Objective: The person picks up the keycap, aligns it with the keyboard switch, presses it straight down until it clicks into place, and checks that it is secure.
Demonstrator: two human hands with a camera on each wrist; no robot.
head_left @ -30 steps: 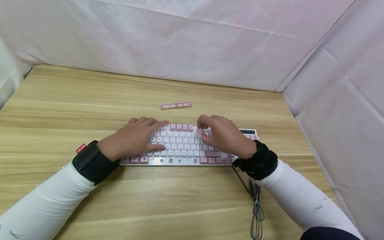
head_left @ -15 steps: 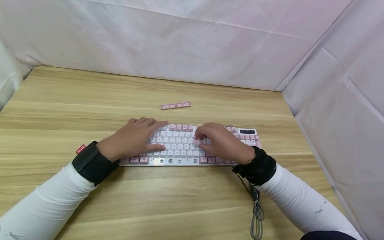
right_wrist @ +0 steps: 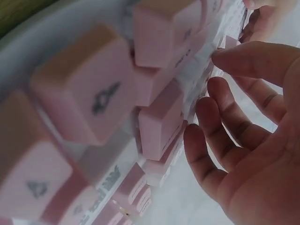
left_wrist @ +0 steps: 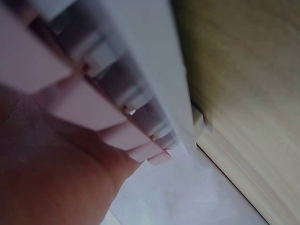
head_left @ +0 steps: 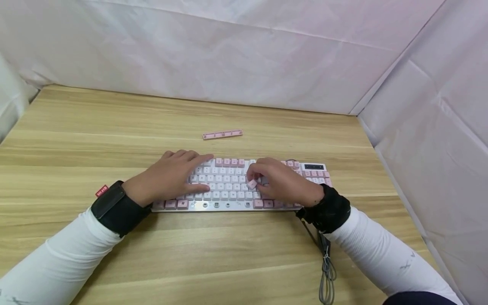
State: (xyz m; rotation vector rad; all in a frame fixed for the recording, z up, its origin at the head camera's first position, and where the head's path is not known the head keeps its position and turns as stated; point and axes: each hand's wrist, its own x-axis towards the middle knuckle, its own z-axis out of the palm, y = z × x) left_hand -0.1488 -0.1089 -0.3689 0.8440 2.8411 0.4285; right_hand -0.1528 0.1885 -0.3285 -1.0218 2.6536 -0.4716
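Observation:
A white keyboard [head_left: 236,207] with white and pink keycaps lies on the table. My left hand [head_left: 167,174] rests over its left part, thumb and index finger extended across the keys; its palm lies beside pink keycaps [left_wrist: 89,105] in the left wrist view. Above the right-middle keys, my right hand [head_left: 280,181] pinches a pale keycap [head_left: 252,184] between thumb and index finger. The other fingers [right_wrist: 208,154] of that hand are bent near the keys in the right wrist view. Bare switches [head_left: 216,204] show along the front row. Keys under both hands are hidden.
Behind the keyboard a long pink spacebar keycap [head_left: 222,134] lies with its underside up. A bundled grey cable [head_left: 327,271] lies on the wooden table [head_left: 213,254] at front right. White sheeting [head_left: 228,55] stands at the back and right.
My right hand has moved slightly toward the front of the keyboard with the keycap, which now looks tilted. My left hand stays in place.

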